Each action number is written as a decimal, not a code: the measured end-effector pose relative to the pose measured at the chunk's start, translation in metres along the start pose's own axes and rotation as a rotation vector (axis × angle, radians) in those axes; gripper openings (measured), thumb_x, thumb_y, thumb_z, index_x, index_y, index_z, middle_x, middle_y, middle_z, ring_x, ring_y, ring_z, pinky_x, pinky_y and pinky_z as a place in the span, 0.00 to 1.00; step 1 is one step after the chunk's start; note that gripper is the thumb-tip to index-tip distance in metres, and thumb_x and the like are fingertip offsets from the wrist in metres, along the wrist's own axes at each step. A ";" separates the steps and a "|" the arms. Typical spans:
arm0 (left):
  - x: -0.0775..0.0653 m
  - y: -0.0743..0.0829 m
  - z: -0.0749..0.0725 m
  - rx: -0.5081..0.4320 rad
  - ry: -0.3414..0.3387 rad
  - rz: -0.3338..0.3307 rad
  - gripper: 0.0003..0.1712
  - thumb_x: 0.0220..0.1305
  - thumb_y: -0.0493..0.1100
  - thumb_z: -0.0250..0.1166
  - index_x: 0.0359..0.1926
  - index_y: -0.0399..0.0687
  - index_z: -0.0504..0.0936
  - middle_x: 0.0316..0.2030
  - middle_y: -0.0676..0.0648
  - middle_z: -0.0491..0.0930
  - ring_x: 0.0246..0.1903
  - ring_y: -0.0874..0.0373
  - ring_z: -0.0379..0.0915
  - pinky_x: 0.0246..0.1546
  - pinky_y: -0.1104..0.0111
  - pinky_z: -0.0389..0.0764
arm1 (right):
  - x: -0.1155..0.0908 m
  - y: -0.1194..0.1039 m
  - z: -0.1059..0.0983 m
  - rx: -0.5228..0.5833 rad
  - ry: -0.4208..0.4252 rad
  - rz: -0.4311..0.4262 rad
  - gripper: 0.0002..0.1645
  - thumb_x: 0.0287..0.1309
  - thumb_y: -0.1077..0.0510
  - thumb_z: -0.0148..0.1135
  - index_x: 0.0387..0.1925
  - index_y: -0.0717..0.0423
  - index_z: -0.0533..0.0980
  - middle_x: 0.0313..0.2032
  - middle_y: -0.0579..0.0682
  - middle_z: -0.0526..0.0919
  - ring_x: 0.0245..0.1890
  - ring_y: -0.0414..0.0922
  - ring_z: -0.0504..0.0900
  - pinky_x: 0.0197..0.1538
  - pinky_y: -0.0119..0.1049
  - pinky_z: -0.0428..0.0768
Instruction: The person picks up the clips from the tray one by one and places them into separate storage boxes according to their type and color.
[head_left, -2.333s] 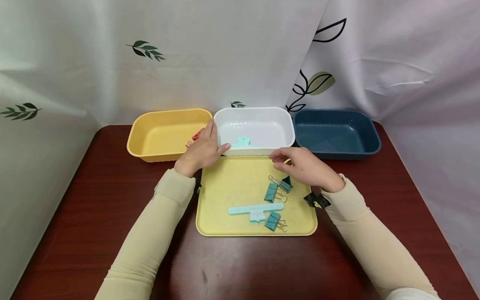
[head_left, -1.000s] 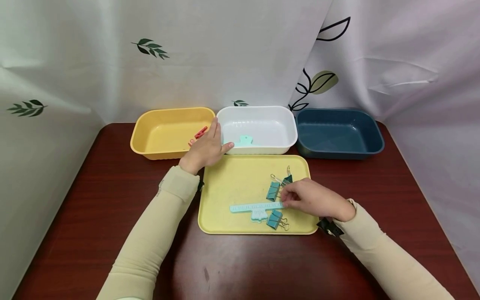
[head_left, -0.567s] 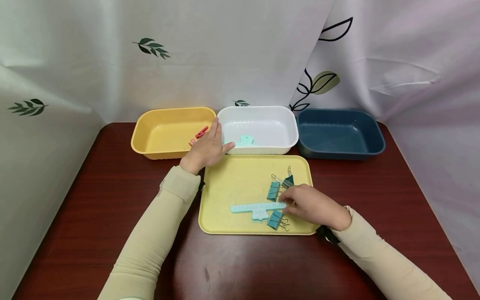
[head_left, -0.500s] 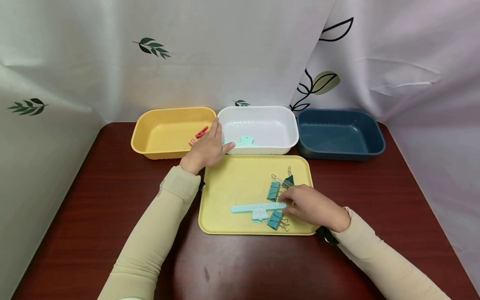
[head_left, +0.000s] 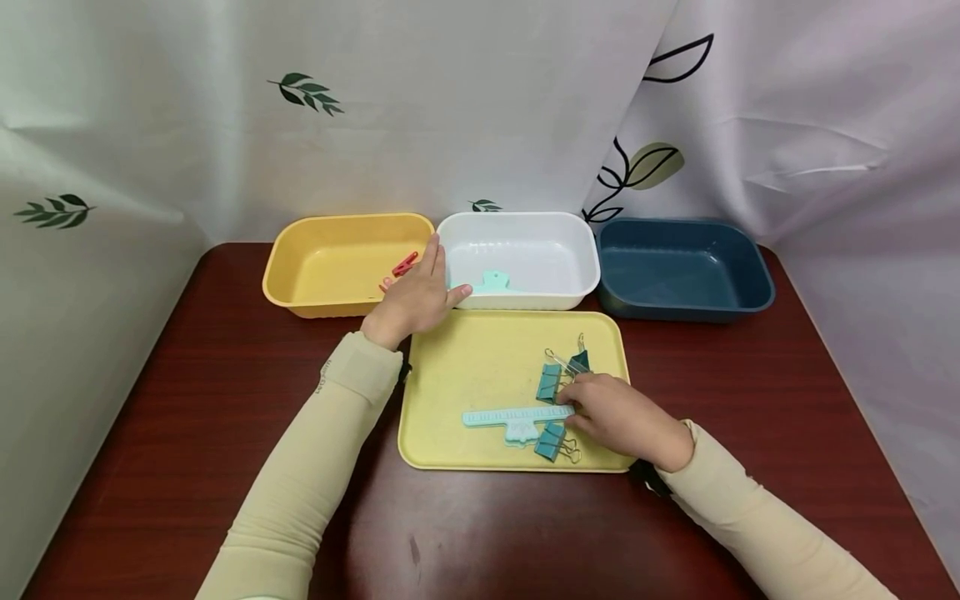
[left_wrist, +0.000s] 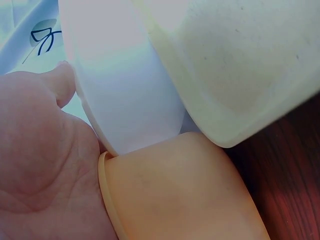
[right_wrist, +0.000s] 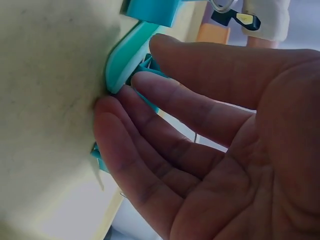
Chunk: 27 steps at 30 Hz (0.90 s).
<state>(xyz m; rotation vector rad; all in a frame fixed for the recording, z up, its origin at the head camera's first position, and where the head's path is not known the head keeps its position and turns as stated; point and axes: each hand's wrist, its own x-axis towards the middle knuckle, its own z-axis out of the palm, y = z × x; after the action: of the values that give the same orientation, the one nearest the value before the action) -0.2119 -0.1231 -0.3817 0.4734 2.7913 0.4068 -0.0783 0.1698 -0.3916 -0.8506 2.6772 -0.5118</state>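
My right hand (head_left: 618,419) is at the right end of a mint ruler clip (head_left: 517,416) on the yellow tray (head_left: 465,358). In the right wrist view, curled fingers (right_wrist: 135,160) and the thumb bracket the ruler clip's end (right_wrist: 122,65), pinching its two long edges. Teal binder clips lie close by: one binder clip (head_left: 548,382) above the ruler clip, another binder clip (head_left: 551,440) below it, and a darker binder clip (head_left: 577,362) beside the knuckles. My left hand (head_left: 412,302) rests with fingers straight where the yellow bin (head_left: 315,310) and white bin (head_left: 517,302) meet.
Red clips (head_left: 405,264) lie in the yellow bin, partly behind the left hand. A mint clip (head_left: 495,282) sits in the white bin. A dark blue bin (head_left: 686,313) stands at the right. Behind the bins hangs a pale curtain (head_left: 480,100).
My right hand has come down from the tray's upper right to the ruler clip's right end and stays there, fingers shifting slightly. The left hand has not moved from the bins.
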 end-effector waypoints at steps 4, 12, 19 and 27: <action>-0.001 0.001 0.000 -0.005 0.002 0.004 0.51 0.78 0.63 0.43 0.77 0.29 0.31 0.78 0.39 0.20 0.78 0.44 0.31 0.74 0.53 0.50 | 0.001 0.000 0.003 -0.023 0.012 0.000 0.11 0.54 0.65 0.73 0.41 0.58 0.86 0.37 0.48 0.82 0.38 0.44 0.80 0.44 0.39 0.81; -0.002 0.002 -0.002 -0.011 -0.006 0.000 0.51 0.78 0.63 0.42 0.77 0.29 0.31 0.78 0.39 0.20 0.78 0.44 0.31 0.74 0.52 0.50 | 0.003 0.002 0.005 -0.044 0.016 -0.009 0.12 0.54 0.66 0.74 0.41 0.58 0.85 0.38 0.49 0.82 0.39 0.44 0.80 0.44 0.39 0.80; -0.001 0.002 -0.002 -0.009 -0.004 0.002 0.52 0.78 0.64 0.42 0.77 0.29 0.31 0.78 0.39 0.19 0.78 0.43 0.32 0.73 0.52 0.51 | 0.003 0.003 0.005 -0.030 0.017 -0.001 0.11 0.56 0.66 0.72 0.42 0.58 0.84 0.37 0.48 0.79 0.38 0.44 0.79 0.43 0.38 0.80; -0.001 0.000 -0.001 -0.010 -0.005 0.001 0.51 0.78 0.64 0.42 0.77 0.29 0.31 0.78 0.39 0.19 0.78 0.44 0.31 0.74 0.53 0.51 | 0.001 0.001 0.005 0.048 0.036 0.034 0.08 0.60 0.64 0.70 0.41 0.55 0.81 0.36 0.45 0.75 0.37 0.41 0.75 0.43 0.37 0.78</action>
<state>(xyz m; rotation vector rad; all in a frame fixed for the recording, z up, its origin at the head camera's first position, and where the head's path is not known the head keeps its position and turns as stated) -0.2109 -0.1237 -0.3800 0.4722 2.7829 0.4195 -0.0778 0.1690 -0.3972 -0.7882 2.6953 -0.5869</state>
